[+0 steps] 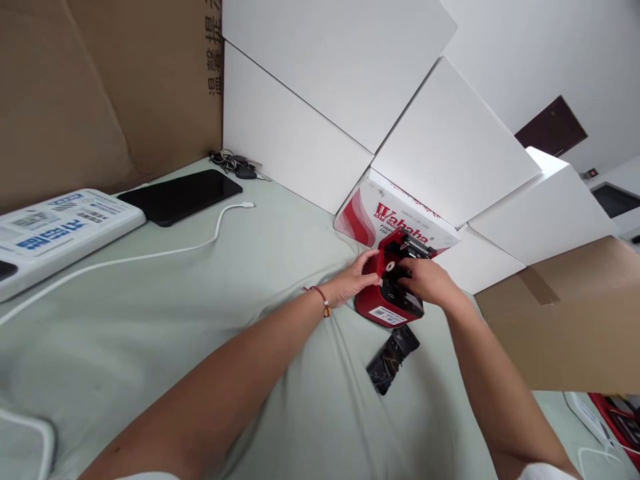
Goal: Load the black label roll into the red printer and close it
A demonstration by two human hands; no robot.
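Observation:
A small red label printer (367, 303) stands on the pale green cloth with its lid raised and its black inside showing. My left hand (354, 277) grips its left wall, thumb and fingers apart around the edge. Inside, a white ring-shaped part (391, 266) shows beside my right hand (427, 279), which reaches in from the right with fingers curled. The fingertips are partly hidden, so what they hold cannot be made out. In front of the printer lies a crumpled black wrapper or pouch (393, 360).
Behind the printer leans a red-and-white Wahaha carton (363, 217) against stacked white boxes (295, 127). At left are a black phone (185, 195), keys (235, 163), a white printed box (65, 233) and a white cable (150, 257). Cardboard boxes (575, 320) stand at right.

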